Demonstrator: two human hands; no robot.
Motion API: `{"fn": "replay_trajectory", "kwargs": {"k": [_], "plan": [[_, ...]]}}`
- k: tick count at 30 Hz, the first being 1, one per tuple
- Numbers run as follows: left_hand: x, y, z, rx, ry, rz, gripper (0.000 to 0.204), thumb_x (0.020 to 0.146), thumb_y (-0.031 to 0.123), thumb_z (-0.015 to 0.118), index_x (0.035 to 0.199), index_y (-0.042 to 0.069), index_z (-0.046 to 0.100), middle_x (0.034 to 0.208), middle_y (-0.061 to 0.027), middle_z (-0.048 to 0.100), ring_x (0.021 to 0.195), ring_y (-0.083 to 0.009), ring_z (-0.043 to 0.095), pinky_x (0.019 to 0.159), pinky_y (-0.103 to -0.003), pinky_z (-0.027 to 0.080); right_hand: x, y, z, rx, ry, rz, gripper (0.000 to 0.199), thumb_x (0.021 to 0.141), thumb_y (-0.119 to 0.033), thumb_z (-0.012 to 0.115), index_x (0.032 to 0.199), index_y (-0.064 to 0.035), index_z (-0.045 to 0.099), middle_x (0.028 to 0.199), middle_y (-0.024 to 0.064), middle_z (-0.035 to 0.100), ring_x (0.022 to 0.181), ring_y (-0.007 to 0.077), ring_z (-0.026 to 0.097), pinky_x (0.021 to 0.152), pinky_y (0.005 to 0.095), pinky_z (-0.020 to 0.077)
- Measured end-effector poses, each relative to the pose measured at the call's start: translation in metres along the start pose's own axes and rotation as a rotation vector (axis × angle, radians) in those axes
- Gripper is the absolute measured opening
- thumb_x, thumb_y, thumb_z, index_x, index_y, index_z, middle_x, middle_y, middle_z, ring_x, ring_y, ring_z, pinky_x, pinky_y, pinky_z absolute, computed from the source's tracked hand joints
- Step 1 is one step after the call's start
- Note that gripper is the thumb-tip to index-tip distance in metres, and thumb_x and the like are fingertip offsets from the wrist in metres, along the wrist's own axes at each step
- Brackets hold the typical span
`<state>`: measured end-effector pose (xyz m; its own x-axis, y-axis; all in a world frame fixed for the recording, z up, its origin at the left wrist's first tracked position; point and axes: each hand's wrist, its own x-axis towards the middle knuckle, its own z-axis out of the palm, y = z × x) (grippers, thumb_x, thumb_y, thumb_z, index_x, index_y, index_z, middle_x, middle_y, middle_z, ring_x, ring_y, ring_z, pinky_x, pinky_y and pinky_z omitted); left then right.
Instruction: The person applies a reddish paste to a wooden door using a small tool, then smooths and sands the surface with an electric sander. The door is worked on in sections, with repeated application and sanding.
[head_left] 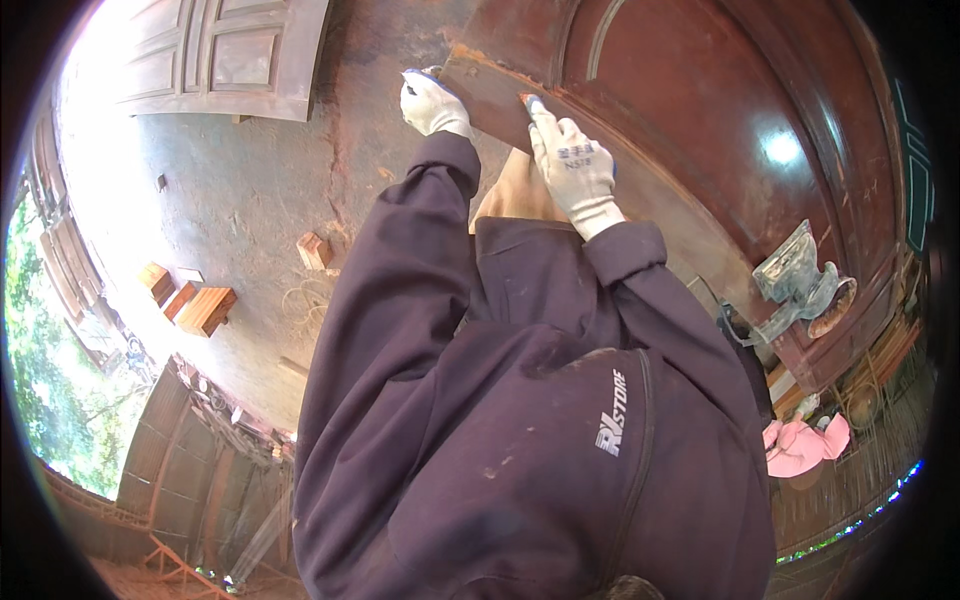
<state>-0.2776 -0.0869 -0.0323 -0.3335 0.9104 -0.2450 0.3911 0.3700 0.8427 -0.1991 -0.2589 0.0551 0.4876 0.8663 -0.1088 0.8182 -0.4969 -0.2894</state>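
My left hand [436, 107], in a white glove with blue on its finger side, is closed at the left end of a flat brown wooden board [487, 98]. Its fingertips are hidden behind the hand. Over the same board, my right hand [575, 165], gloved alike, has its index finger stretched forward and the others curled. At that fingertip shows a small orange-tipped piece [528, 99], too small to name. The board lies along the near edge of a glossy red-brown panelled door [690, 95]. Below my hands a bare leg [518, 190] partly shows.
A grey-green tool [795, 280] with a round abrasive-looking end rests on the door at right. A paler panelled door [245, 60] lies at the upper left. Several wood blocks [205, 311] sit on the floor at left. Pink cloth [800, 447] lies at the lower right.
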Motion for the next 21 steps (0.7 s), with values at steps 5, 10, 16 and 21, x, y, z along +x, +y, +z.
{"fn": "replay_trajectory", "kwargs": {"k": [5,10,16,21], "plan": [[-0.001,-0.003,-0.002,0.042,0.026,0.007,0.05,0.102,0.039,0.046,0.088,-0.001,0.073,0.081,-0.0145,0.074,0.075,-0.0291,0.069,0.073,-0.041,0.052,-0.022,-0.001,0.013,-0.105,-0.006,-0.102,0.036,0.1,-0.036,0.056,0.134,-0.0251,0.061,0.075,0.0023,0.057,0.056,0.021,0.065,0.05,0.0367,0.054],[0.004,-0.01,0.003,-0.001,0.026,0.03,0.051,0.102,0.04,0.046,0.09,-0.001,0.073,0.083,-0.0158,0.074,0.077,-0.0304,0.069,0.074,-0.041,0.051,-0.005,0.003,0.016,-0.172,0.015,-0.053,0.045,0.099,-0.036,0.056,0.143,-0.0261,0.054,0.075,0.0015,0.057,0.055,0.0192,0.063,0.048,0.0343,0.0534],[-0.001,-0.005,0.0,0.093,0.04,0.021,0.051,0.102,0.04,0.046,0.09,-0.001,0.073,0.083,-0.0164,0.074,0.078,-0.0309,0.07,0.075,-0.041,0.052,-0.014,0.005,0.0,-0.156,-0.042,-0.164,0.046,0.098,-0.036,0.057,0.142,-0.0225,0.055,0.076,0.0009,0.057,0.056,0.0187,0.065,0.048,0.0355,0.0531],[-0.001,0.0,0.001,0.067,-0.007,0.011,0.052,0.103,0.039,0.043,0.089,0.0,0.074,0.084,-0.0162,0.074,0.078,-0.0308,0.07,0.074,-0.043,0.052,-0.002,0.007,0.016,-0.195,0.028,-0.119,0.044,0.099,-0.035,0.057,0.141,-0.0232,0.056,0.075,0.0004,0.058,0.056,0.0179,0.064,0.049,0.0343,0.0523]]}}
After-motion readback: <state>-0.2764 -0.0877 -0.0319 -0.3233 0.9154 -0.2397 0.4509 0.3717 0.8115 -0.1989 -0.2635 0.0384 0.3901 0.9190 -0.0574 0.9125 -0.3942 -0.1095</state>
